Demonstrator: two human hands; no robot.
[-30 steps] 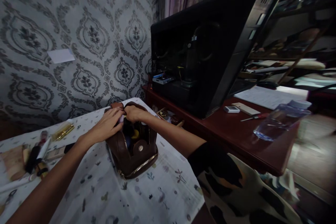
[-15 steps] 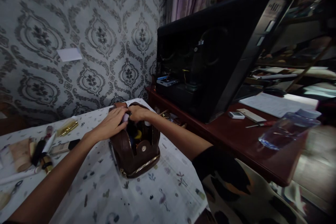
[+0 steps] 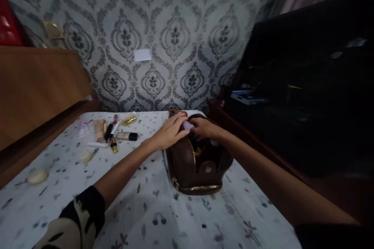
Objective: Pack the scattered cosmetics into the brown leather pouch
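Observation:
A brown leather bag (image 3: 187, 171) with gold zips stands unzipped on the patterned white cloth (image 3: 157, 202). My left hand (image 3: 171, 130) holds the bag's left rim, with the thumb over the opening and the fingers along the edge. My right hand (image 3: 206, 128) reaches into the mouth of the bag, its fingers curled against a pale lilac item (image 3: 187, 125) whose kind I cannot make out. Below that hand, something yellow (image 3: 198, 151) shows in the dark interior. The right fingertips are partly hidden.
Left of the bag lie several cosmetics: a beige tube (image 3: 99, 130), a foundation bottle (image 3: 126, 136), a gold item (image 3: 129, 120) and a round cream-coloured piece (image 3: 37, 176). A wooden headboard (image 3: 41, 89) borders the left. A black computer case (image 3: 298, 124) stands at the right.
The view has swung left, so the bag and hands appear further right and more cosmetics show. Both hands keep about the same places at the bag.

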